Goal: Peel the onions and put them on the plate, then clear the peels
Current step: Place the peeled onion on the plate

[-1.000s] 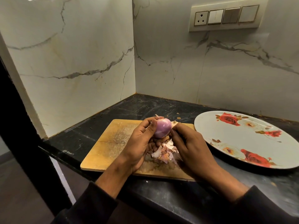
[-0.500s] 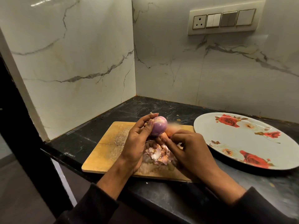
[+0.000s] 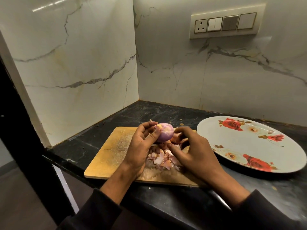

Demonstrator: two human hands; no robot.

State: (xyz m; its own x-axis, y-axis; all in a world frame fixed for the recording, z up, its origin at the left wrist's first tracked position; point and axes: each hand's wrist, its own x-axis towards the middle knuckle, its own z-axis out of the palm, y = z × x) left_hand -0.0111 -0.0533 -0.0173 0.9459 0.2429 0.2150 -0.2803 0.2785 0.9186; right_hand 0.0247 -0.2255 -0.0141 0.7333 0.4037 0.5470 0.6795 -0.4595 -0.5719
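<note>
The left hand (image 3: 141, 146) curls its fingers (image 3: 155, 135) around a round purple peeled onion (image 3: 164, 133), held above the worn wooden chopping board (image 3: 114, 155). The right hand (image 3: 194, 151), blurred, picks at the onion's far side with bent fingers. A pile of pale pink peels (image 3: 162, 159) lies on the board beneath; the white oval rose-patterned plate (image 3: 245, 143) sits right of the board on the black stone bench (image 3: 93, 141).

Board (image 3: 109, 156): on the counter (image 3: 79, 146), left of the plate (image 3: 249, 146)
Peels (image 3: 163, 159): on the board
Onion (image 3: 164, 134): above the peels (held between both hands)
Switch panel (image 3: 226, 24): on the wall behind

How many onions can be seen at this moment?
1. The onion is held in the left hand above the cutting board. Others may be hidden behind the hands.
</note>
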